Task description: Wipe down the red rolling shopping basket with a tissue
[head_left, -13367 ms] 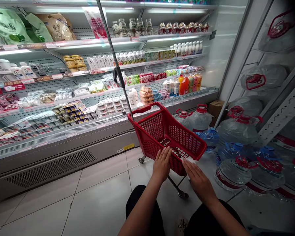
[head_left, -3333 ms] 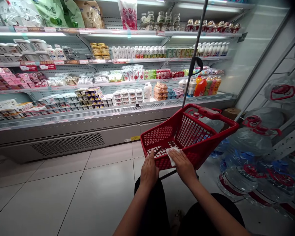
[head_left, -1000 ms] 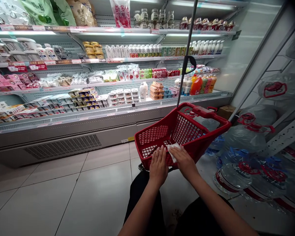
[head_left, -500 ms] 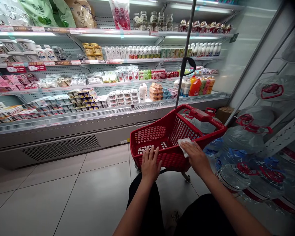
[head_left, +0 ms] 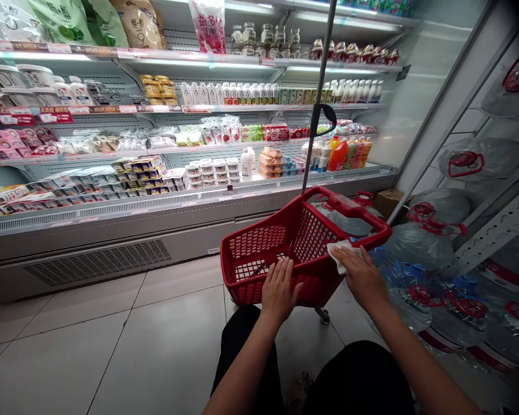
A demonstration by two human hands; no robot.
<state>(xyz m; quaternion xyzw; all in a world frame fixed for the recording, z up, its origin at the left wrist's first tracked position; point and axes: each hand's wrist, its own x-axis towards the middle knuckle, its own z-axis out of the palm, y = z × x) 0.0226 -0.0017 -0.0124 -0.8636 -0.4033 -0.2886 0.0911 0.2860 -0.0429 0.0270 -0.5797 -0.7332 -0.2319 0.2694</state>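
A red plastic shopping cart [head_left: 259, 236] with lattice walls stands in front of my knees, its handle toward the right. My left hand [head_left: 280, 291] lies against the near side of the cart, thumb apart from the fingers and nothing in it. A white cloth [head_left: 343, 253] is pressed on the cart's near rim toward the handle end. Over that cloth, my right hand [head_left: 361, 276] holds it against the rim with its fingers.
Behind the cart runs a refrigerated display [head_left: 199, 202] stocked with dairy and drinks. A dark pole [head_left: 318, 98] with a hook rises beside the cart. Large water bottles [head_left: 432, 248] crowd the right, near a cardboard box [head_left: 387, 203].
My right hand and the cloth have slid right along the rim toward the handle. My left hand has also shifted right along the cart's side. The view has moved slightly.
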